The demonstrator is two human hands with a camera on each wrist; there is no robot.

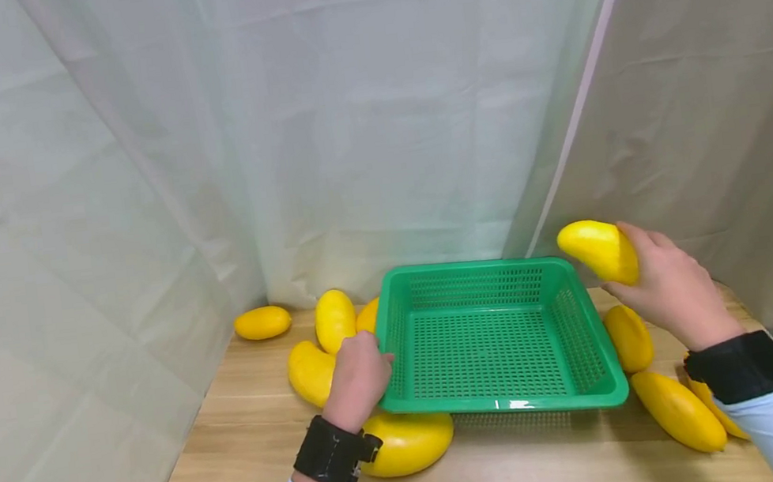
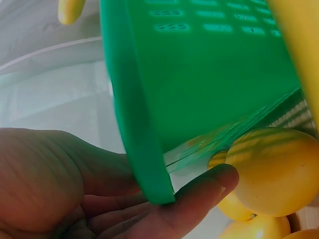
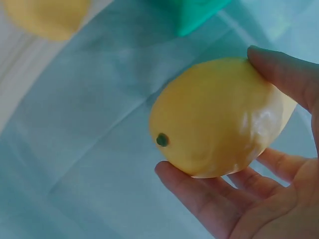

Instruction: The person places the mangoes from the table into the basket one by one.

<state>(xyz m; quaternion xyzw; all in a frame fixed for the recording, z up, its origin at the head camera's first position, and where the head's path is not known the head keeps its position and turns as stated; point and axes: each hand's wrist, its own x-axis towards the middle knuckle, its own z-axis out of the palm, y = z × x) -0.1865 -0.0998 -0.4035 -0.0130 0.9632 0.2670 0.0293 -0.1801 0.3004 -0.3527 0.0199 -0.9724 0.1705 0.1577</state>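
Observation:
A green plastic basket (image 1: 491,406) with perforated walls has its inside bare in the head view. My left hand (image 1: 360,375) grips its left rim; in the left wrist view the thumb and fingers (image 2: 202,194) close around the rim (image 2: 149,174). To the right of the basket, my right hand (image 1: 674,288) holds a yellow mango (image 1: 598,249) up in the air. The right wrist view shows that mango (image 3: 214,119) with a small green stem spot, between thumb and fingers (image 3: 194,194).
Several mangoes lie on the wooden table (image 1: 252,447) left of the basket, including a small one (image 1: 263,323) near the curtain. A large mango (image 1: 409,441) lies by its near left corner. More mangoes (image 1: 678,410) lie on the right. Pale curtains (image 1: 379,114) hang behind.

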